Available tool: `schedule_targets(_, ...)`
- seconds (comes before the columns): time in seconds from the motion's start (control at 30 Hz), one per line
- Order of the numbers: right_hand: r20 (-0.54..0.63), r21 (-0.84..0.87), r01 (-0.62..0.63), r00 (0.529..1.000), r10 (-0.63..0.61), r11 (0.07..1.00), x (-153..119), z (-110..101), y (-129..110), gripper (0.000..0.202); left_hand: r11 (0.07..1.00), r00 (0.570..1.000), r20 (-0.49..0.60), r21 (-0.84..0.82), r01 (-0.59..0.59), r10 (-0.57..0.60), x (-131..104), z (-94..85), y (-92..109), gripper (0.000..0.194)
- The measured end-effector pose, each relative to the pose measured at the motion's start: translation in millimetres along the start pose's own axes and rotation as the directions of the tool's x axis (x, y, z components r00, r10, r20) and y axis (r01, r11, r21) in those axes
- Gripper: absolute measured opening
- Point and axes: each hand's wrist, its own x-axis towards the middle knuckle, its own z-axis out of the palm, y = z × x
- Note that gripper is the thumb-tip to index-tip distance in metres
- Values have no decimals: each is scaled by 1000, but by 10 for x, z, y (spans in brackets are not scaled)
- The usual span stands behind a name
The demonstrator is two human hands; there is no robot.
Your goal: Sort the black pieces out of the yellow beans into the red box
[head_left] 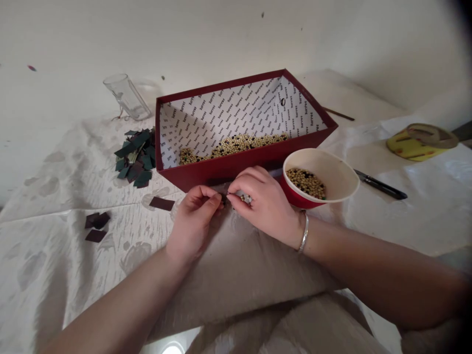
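Observation:
My left hand (195, 214) and my right hand (262, 202) meet in front of a dark red box (236, 164). Thumb and fingers of each are pinched together, with the fingertips nearly touching. Whatever lies between them is too small and hidden to name. A few small beads (245, 198) show by my right fingers. Inside the box, yellowish and black beads (243, 143) lie along the near side of its printed white lining. Beside my right wrist stands a red bowl (342, 179) with a white inside, holding more such beads (306, 183).
Left of the box is a pile of dark green pieces (138, 152). Dark flat pieces (96, 235) and a single strip (162, 203) lie nearer. A clear glass (127, 98) leans behind. At right are a black pen-like tool (383, 186), a yellow container (415, 142) and a thin stick (339, 114).

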Motion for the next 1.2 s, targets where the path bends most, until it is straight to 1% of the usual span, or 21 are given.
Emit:
schedule_targets(0.07,21,-26,7,1000,-7,1000,-4,8,5,9,1000,1000,25,15,-3,2,-6,-3,-11,10)
schedule_targets(0.17,60,-79,29,998,-24,996,-12,13,2,14,999,998,43,40,-37,35,1,-15,-42,10)
schedule_targets(0.3,103,-167,75,993,-58,983,-18,6,-8,20,994,997,29,78,-71,69,11,-28,-71,10)
schedule_targets(0.4,106,-204,85,992,-64,975,-16,7,-3,22,993,996,28,89,-82,80,12,-34,-68,10)
schedule_targets(0.53,76,-202,45,997,-30,978,-10,33,17,21,989,995,24,111,-101,99,20,-36,-60,9)
schedule_targets(0.7,97,-186,59,994,-42,981,-2,78,13,19,986,994,23,126,-112,110,28,-36,-65,9)
schedule_targets(0.87,103,-149,36,994,-21,988,3,73,22,15,972,992,-6,201,-124,128,19,-29,-56,8)
schedule_targets(1.0,124,-73,-9,992,18,997,0,57,21,10,986,996,-18,142,-84,87,32,-26,-63,8)
schedule_targets(1.07,127,-24,-36,991,39,999,0,52,21,7,994,997,-22,84,-67,69,46,-24,-60,9)
schedule_targets(1.2,121,46,-58,991,52,997,1,45,43,7,999,997,-75,-52,-2,-2,73,-14,-27,10)
